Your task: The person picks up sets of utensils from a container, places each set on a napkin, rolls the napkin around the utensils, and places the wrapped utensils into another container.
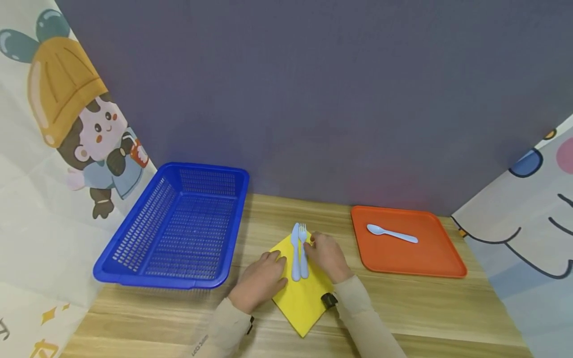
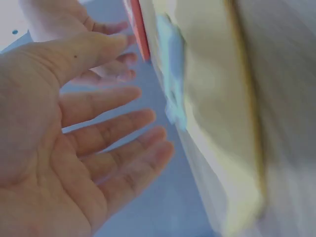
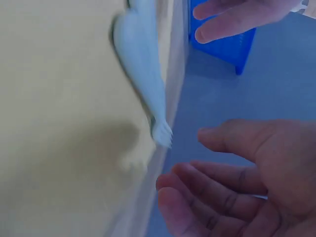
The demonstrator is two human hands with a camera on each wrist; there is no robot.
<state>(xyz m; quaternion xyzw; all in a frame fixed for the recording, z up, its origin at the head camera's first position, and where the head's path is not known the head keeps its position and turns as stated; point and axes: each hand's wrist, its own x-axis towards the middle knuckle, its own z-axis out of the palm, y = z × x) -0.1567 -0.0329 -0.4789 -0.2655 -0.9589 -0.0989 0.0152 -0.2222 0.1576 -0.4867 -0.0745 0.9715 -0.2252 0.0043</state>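
A yellow folded napkin [image 1: 301, 309] lies on the wooden table, one corner pointing toward me. Side by side on it are a pale blue knife [image 1: 295, 253] and a pale blue fork [image 1: 304, 258], tines away from me. My left hand [image 1: 260, 281] is over the napkin's left edge; in the left wrist view its fingers [image 2: 106, 136] are spread and loosely extended, holding nothing. Just right of the fork is my right hand [image 1: 329, 256]. The right wrist view shows its fingers [image 3: 212, 190] slightly bent, apart from the fork tines [image 3: 163, 136], with nothing in them.
To the left stands a blue perforated basket [image 1: 165, 282]. An orange tray [image 1: 412, 261] lies at the right, bearing a pale blue spoon [image 1: 398, 235]. Behind the table rises a grey-blue panel [image 1: 313, 99], with printed cloths [image 1: 36, 199] on both sides.
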